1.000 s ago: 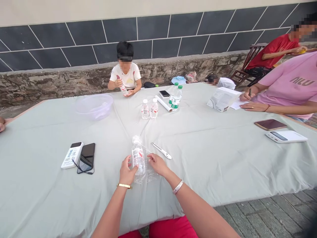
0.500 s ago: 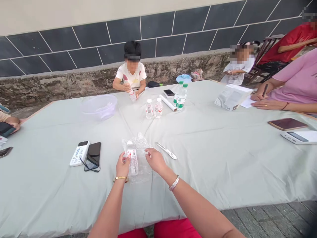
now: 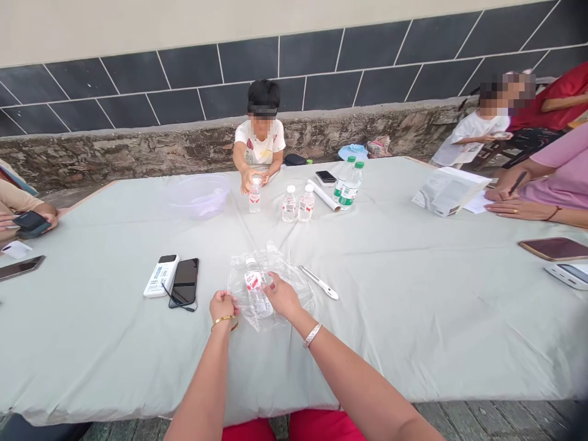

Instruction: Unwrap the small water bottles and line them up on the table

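A small clear water bottle (image 3: 255,283) with a white cap and a red-and-white label is tilted on or in a crumpled sheet of clear plastic wrap (image 3: 239,269). Whether the wrap is a bag or a flat sheet, I cannot tell. My left hand (image 3: 223,306) pinches the near left edge of the wrap. On the bottle's right side, the fingers of my right hand (image 3: 283,298) grip it near the label. A white utility knife (image 3: 318,282) lies just right of the wrap.
A white power bank (image 3: 160,277) and a black phone (image 3: 184,282) lie left. Across the table are a clear basin (image 3: 198,195), two small bottles (image 3: 289,204), a roll (image 3: 324,195) and two green-capped bottles (image 3: 351,185). A person opposite touches another bottle (image 3: 254,199). Others sit at both sides.
My left hand has let go of the bottle and taken the wrap's edge. My right hand has moved onto the bottle, which has turned and tilted. The person opposite has stood their bottle on the table.
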